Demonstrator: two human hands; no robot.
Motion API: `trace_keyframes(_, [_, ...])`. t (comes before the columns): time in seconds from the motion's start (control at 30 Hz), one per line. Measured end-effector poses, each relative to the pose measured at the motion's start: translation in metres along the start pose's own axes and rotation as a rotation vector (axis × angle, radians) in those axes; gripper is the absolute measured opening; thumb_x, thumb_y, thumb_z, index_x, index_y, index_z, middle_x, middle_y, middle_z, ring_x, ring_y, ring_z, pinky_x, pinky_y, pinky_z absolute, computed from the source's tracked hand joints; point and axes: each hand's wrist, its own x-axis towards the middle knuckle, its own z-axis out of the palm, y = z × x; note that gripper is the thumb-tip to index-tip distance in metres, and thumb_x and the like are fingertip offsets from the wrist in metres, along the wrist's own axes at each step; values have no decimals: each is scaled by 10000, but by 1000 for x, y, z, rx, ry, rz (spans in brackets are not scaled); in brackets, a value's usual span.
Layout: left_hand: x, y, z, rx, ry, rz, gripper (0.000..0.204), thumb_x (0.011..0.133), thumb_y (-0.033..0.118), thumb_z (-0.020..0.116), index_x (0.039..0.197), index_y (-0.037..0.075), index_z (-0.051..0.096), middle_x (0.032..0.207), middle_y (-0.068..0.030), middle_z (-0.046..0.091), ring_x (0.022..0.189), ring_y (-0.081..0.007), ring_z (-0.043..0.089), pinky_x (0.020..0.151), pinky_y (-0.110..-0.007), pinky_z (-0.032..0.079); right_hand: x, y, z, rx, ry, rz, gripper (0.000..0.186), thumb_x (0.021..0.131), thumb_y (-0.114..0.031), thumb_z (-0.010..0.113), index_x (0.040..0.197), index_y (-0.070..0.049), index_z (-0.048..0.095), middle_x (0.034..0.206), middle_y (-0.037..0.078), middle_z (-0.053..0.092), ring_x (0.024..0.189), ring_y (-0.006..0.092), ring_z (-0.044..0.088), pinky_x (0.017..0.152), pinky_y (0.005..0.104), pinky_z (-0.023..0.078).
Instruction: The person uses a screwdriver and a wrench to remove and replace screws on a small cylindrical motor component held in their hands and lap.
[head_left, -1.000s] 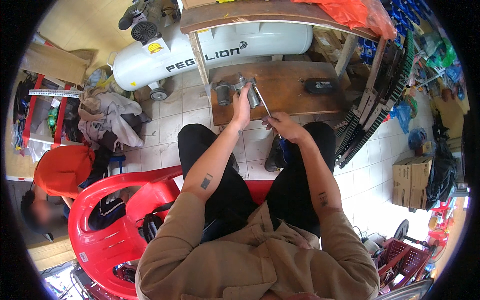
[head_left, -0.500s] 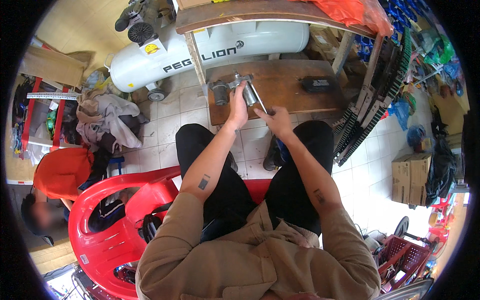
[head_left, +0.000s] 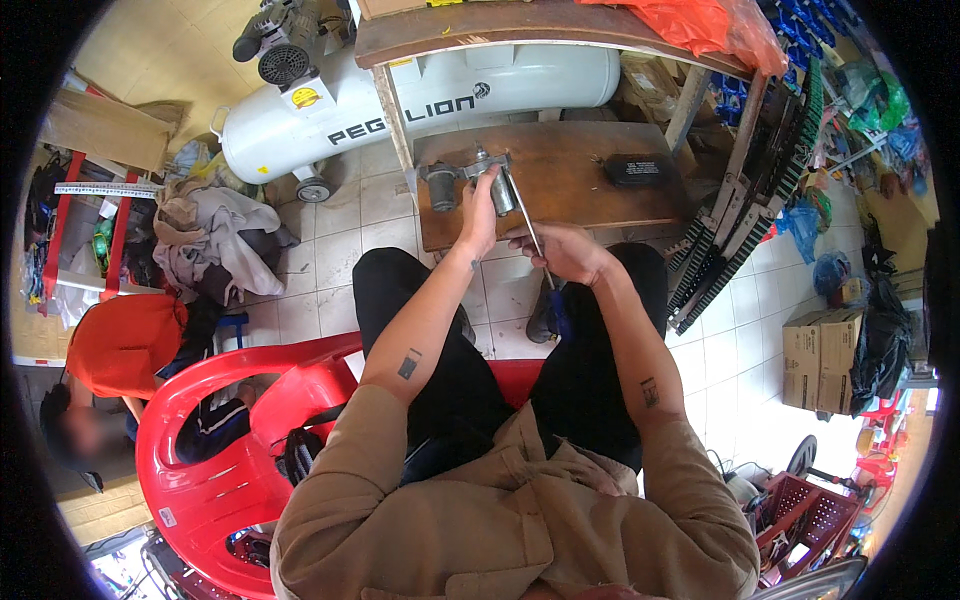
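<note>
My left hand (head_left: 480,215) is closed on a grey metal fitting with two cylindrical bodies (head_left: 501,190), held over the low wooden table. A long screwdriver (head_left: 529,219) slants down from beside the fitting, its blue handle (head_left: 562,316) hanging between my knees. My right hand (head_left: 568,252) is turned palm up, its fingers loosely curled at the screwdriver's shaft. Whether the screwdriver's tip sits in the fitting I cannot tell.
On the low wooden table (head_left: 575,190) lies a black case (head_left: 640,169). Behind stands a white air compressor tank (head_left: 420,105). A red plastic chair (head_left: 200,500) is at my left, near a bent-over person in orange (head_left: 128,342). Cardboard boxes (head_left: 822,360) stand at right.
My right hand has rolled palm up and loosened around the screwdriver, whose blue handle now shows below it. The left hand and the fitting are almost unmoved.
</note>
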Motion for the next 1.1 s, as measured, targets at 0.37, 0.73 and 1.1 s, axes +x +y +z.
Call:
trace_keyframes(0.37, [4,-14,-9,-42,-30,-15,463,876,395,636,1112,0,585,1025,-47,593,954,-148,533,893,-308,402,-7,-4,1,-394,211,-167,270,894,-157,677,998,89,632,859,160,692,752,188,691,641,286,553])
trace_keyframes(0.73, [-10,-8,8,-40,-39,7,307,899,324,614,1045,53,605,971,-30,621,890,-143,589,810,-318,458,21,13,-4,-1187,749,-312,398,743,-323,795,751,43,640,674,83,672,572,134,627,517,308,473])
trace_keyframes(1.1, [-25,-5,15,0,-81,-22,316,889,313,652,992,26,571,743,-84,619,629,-185,621,587,-313,507,24,10,-19,6,313,61,194,904,-196,589,759,-140,473,616,-71,371,510,57,335,467,238,242])
